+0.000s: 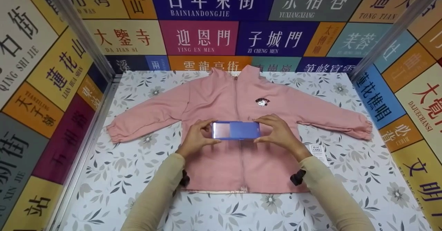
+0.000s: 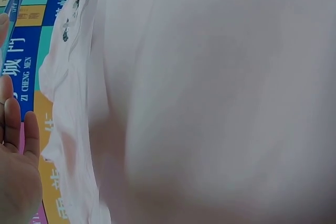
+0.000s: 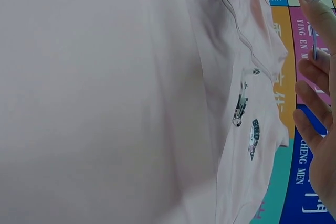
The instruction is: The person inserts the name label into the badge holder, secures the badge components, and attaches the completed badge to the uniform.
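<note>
Through the head view I see the left hand (image 1: 196, 139) and the right hand (image 1: 280, 132) each pinching one end of a flat blue device (image 1: 245, 131), thumb at the edge nearer the person, forefinger at the far edge, parted by about the device's narrow side. The right wrist view shows me the other fingers of that hand spread loosely apart. The device sits level between the two sets of fingertips, raised clear of the pink jacket (image 1: 214, 165).

Below the fingers I have the jacket laid out flat, zipped front facing up, sleeves reaching out past each hand. A small cartoon emblem (image 1: 262, 102) lies just beyond the right fingers; a white card tag (image 1: 316, 151) is just right of the right wrist. All around, a white floral tabletop (image 1: 271, 208) carries the jacket, and beyond the fingertips and on both sides I get walls of coloured sign panels (image 1: 199, 37).
</note>
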The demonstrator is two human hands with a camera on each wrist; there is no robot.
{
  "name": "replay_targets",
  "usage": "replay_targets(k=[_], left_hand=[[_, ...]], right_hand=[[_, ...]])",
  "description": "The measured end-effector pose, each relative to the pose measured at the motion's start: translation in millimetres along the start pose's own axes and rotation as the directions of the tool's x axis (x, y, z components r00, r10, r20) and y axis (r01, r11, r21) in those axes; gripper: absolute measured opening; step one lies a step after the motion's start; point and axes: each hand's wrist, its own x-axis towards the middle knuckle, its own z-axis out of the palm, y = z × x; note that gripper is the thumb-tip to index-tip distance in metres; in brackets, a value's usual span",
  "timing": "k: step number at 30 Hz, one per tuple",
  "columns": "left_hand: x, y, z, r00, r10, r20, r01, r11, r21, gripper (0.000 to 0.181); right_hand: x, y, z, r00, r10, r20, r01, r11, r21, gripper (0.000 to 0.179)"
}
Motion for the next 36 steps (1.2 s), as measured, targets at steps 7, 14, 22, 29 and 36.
replay_targets(k=[7, 14, 22, 29, 36], left_hand=[[0.0, 0.0, -1.9, 1.000, -0.010, 0.000, 0.010, 1.000, -0.001, 0.080], [-1.4, -0.4, -5.0, 1.000, -0.023, -0.006, 0.023, 1.000, -0.013, 0.075], [-2.6, -7.6, -11.0, 0.999, -0.021, -0.036, 0.019, 0.998, -0.058, 0.076], [-6.3, -6.8, -16.0, 0.998, -0.049, -0.043, 0.045, 0.995, -0.087, 0.078], [-7.1, -9.4, -17.6, 0.998, -0.054, -0.042, 0.050, 0.996, -0.074, 0.079]], right_hand=[[-2.1, 3.2, -1.8, 0.999, 0.035, 0.024, -0.036, 0.999, 0.015, 0.081], [-4.5, 7.8, -4.2, 0.999, 0.045, 0.010, -0.045, 0.999, 0.027, 0.080], [-9.3, 16.6, -9.9, 0.999, 0.006, -0.046, -0.005, 1.000, 0.015, 0.080], [-15.3, 28.3, -12.2, 0.997, 0.049, -0.063, -0.046, 0.998, 0.036, 0.080], [-19.0, 40.5, -9.5, 0.993, 0.109, -0.034, -0.106, 0.990, 0.092, 0.077]])
